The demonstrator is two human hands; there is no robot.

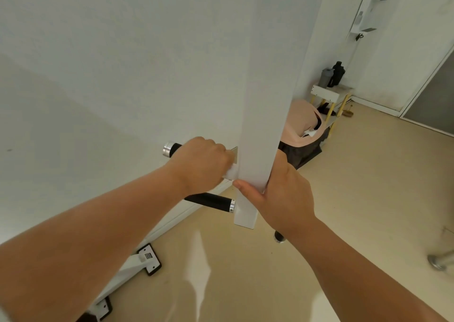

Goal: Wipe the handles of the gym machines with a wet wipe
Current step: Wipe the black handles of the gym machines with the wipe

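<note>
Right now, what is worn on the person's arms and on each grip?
Nothing that shows. The left forearm and the right forearm are bare; no sleeve shows clearly. The left grip and the right grip have no gloves; no watch, band or ring is visible.

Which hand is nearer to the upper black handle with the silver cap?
Left. The left hand grips the upper black handle; the right hand holds the white post beside it.

Bright, even indoor light with a faint green cast; pale glare streaks on the beige floor (200, 257), soft shadow low on the white wall (61, 105), wide-angle bowing and softness toward the edges
</note>
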